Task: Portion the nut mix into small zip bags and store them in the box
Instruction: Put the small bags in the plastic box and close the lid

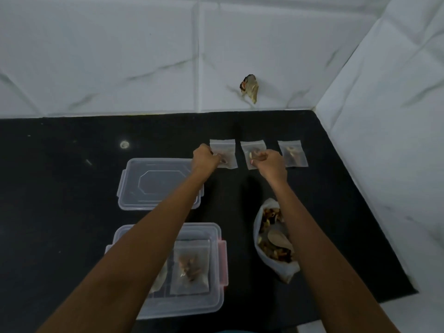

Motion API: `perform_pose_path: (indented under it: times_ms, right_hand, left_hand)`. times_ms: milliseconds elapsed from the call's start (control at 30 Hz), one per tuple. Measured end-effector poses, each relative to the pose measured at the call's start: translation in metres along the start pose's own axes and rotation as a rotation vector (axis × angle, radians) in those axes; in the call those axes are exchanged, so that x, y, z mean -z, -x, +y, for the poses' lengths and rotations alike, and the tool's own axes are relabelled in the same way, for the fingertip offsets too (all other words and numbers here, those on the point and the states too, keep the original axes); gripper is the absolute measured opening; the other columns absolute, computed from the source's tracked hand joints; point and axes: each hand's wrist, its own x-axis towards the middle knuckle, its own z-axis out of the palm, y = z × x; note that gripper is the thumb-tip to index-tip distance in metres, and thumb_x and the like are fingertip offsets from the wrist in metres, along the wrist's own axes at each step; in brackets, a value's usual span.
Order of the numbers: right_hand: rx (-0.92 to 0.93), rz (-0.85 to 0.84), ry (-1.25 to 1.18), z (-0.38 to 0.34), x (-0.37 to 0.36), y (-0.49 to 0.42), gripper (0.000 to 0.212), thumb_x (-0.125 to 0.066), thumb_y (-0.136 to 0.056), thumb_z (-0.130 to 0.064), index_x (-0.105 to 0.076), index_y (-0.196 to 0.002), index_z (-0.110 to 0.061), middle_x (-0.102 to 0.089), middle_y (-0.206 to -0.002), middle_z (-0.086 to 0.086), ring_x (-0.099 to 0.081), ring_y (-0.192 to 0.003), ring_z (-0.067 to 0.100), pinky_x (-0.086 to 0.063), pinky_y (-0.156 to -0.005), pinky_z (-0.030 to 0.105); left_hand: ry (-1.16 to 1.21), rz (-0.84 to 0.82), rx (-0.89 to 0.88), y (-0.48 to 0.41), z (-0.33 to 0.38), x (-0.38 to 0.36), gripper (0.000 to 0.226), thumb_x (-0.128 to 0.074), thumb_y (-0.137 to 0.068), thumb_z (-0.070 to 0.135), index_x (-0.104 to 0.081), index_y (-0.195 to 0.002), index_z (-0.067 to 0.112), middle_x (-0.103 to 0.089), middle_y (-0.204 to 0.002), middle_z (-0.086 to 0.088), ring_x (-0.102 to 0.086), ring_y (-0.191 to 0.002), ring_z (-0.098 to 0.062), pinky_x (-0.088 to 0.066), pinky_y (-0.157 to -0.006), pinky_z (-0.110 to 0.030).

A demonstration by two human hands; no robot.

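Note:
Three small filled zip bags lie in a row at the back of the black counter. My left hand (206,159) grips the left bag (224,150) with curled fingers. My right hand (270,162) pinches the middle bag (252,147). The right bag (292,153) lies untouched. Near me stands the clear box (216,304) with red clips; it holds a filled bag (191,266) and another bag partly hidden under my left forearm. The big open bag of nut mix (271,239) lies to the right of the box, under my right forearm.
The clear box lid (149,183) lies flat behind the box, left of my left hand. White marble-look walls close off the back and the right. A torn patch (249,87) marks the back wall. The counter's front right edge (398,296) runs near the nut bag.

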Motion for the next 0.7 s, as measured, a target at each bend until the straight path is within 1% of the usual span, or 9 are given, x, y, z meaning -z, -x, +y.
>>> perform_pose_path:
  times_ms: [100, 167, 267, 333, 467, 533, 567, 633, 700]
  right_hand:
    - [-0.033, 0.047, -0.025, 0.011, 0.001, -0.032, 0.031, -0.065, -0.085, -0.027, -0.059, -0.109, -0.009, -0.061, -0.102, 0.004, -0.057, -0.090, 0.016, -0.042, -0.074, 0.028]
    - [-0.045, 0.053, -0.013, 0.014, 0.001, -0.048, 0.038, -0.069, -0.082, -0.029, -0.058, -0.110, -0.007, -0.060, -0.102, 0.006, -0.056, -0.090, 0.017, -0.043, -0.074, 0.028]
    - [-0.090, 0.020, 0.025, 0.019, -0.003, -0.068, 0.041, -0.071, -0.078, -0.035, -0.058, -0.105, -0.007, -0.061, -0.101, 0.007, -0.057, -0.089, 0.020, -0.041, -0.066, 0.028]
    - [-0.129, -0.031, 0.012, 0.022, -0.008, -0.078, 0.044, -0.072, -0.076, -0.037, -0.060, -0.104, -0.006, -0.062, -0.099, 0.007, -0.059, -0.089, 0.021, -0.037, -0.062, 0.027]
    - [-0.181, -0.079, -0.063, 0.025, -0.015, -0.086, 0.032, -0.073, -0.075, -0.031, -0.062, -0.095, -0.009, -0.064, -0.094, 0.005, -0.062, -0.088, 0.020, -0.048, -0.070, 0.032]
    - [-0.192, -0.091, -0.086, 0.023, -0.015, -0.085, 0.021, -0.071, -0.078, -0.027, -0.055, -0.076, -0.013, -0.059, -0.081, 0.003, -0.059, -0.079, 0.018, -0.045, -0.067, 0.031]
    - [-0.186, -0.097, -0.099, 0.023, -0.015, -0.085, 0.027, -0.071, -0.079, -0.025, -0.049, -0.067, -0.016, -0.055, -0.073, 0.001, -0.055, -0.073, 0.016, -0.042, -0.062, 0.030]
    - [-0.182, -0.097, -0.120, 0.021, -0.014, -0.082, 0.037, -0.073, -0.077, -0.022, -0.041, -0.059, -0.019, -0.048, -0.064, -0.002, -0.051, -0.064, 0.014, -0.040, -0.058, 0.028]
    - [-0.190, -0.106, -0.174, 0.020, -0.011, -0.077, 0.033, -0.074, -0.076, -0.020, -0.045, -0.062, -0.018, -0.053, -0.067, 0.000, -0.056, -0.070, 0.016, -0.049, -0.070, 0.035]
  left_hand:
    - [0.053, -0.006, 0.145, -0.025, 0.005, -0.013, 0.057, -0.069, -0.081, 0.018, -0.042, -0.127, -0.001, -0.050, -0.127, -0.018, -0.052, -0.114, -0.031, -0.047, -0.096, -0.042]
    - [0.025, 0.008, 0.207, -0.035, 0.007, -0.021, 0.065, -0.068, -0.082, 0.022, -0.035, -0.133, 0.000, -0.041, -0.135, -0.018, -0.044, -0.122, -0.033, -0.042, -0.102, -0.042]
    - [-0.112, 0.027, 0.238, -0.045, 0.010, -0.030, 0.070, -0.064, -0.084, 0.031, -0.029, -0.137, 0.000, -0.030, -0.140, -0.018, -0.032, -0.129, -0.035, -0.033, -0.106, -0.041]
    - [-0.122, 0.031, 0.247, -0.051, 0.010, -0.034, 0.073, -0.065, -0.084, 0.033, -0.027, -0.138, 0.001, -0.030, -0.142, -0.018, -0.030, -0.130, -0.035, -0.030, -0.108, -0.042]
    - [-0.084, 0.029, 0.232, -0.058, 0.008, -0.037, 0.072, -0.069, -0.080, 0.031, -0.033, -0.136, 0.004, -0.037, -0.138, -0.017, -0.036, -0.128, -0.034, -0.034, -0.107, -0.043]
    - [-0.014, 0.028, 0.206, -0.060, 0.006, -0.039, 0.068, -0.072, -0.078, 0.027, -0.037, -0.132, 0.005, -0.044, -0.134, -0.016, -0.043, -0.124, -0.032, -0.040, -0.104, -0.044]
    - [0.027, 0.026, 0.194, -0.059, 0.005, -0.039, 0.064, -0.072, -0.078, 0.024, -0.039, -0.130, 0.006, -0.047, -0.132, -0.016, -0.046, -0.122, -0.030, -0.043, -0.101, -0.044]
    - [0.092, 0.025, 0.180, -0.056, 0.004, -0.039, 0.057, -0.069, -0.081, 0.019, -0.039, -0.127, 0.008, -0.050, -0.129, -0.014, -0.051, -0.117, -0.029, -0.047, -0.095, -0.041]
    - [0.126, 0.027, 0.169, -0.053, 0.003, -0.037, 0.052, -0.068, -0.082, 0.018, -0.040, -0.125, 0.009, -0.052, -0.127, -0.013, -0.054, -0.114, -0.028, -0.050, -0.091, -0.039]
